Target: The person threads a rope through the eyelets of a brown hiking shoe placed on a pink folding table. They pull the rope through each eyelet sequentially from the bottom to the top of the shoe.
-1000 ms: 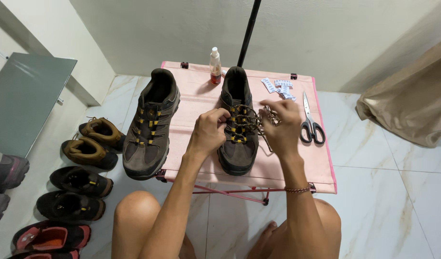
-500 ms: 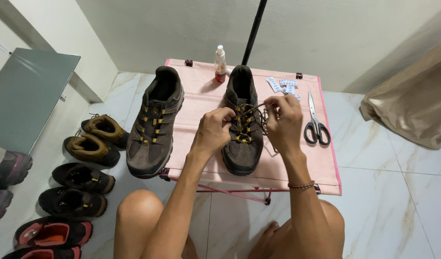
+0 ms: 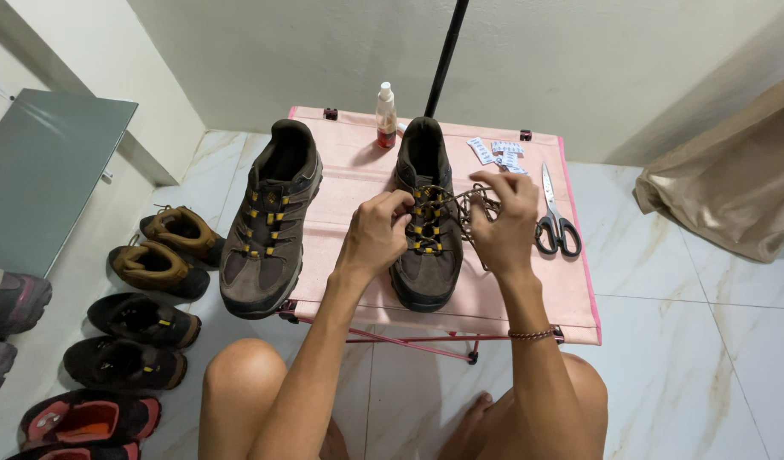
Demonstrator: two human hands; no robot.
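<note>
The left hand (image 3: 377,232) pinches the lace at the eyelets of the brown shoe (image 3: 424,223) near the pink surface's (image 3: 358,281) front edge; the right hand (image 3: 503,223) grips the bundled lace (image 3: 473,204). Lower eyelets appear threaded, upper ones apparently unfinished.

Home entryway, tiled floor (image 3: 707,341), shoes lined along wall (image 3: 145,319)

Scissors (image 3: 556,226), a small bottle (image 3: 385,115) and white packets (image 3: 497,154) lie on the pink surface (image 3: 349,170). Several shoes (image 3: 145,319) line the floor. A tan bag (image 3: 733,187) sits rightward.
</note>
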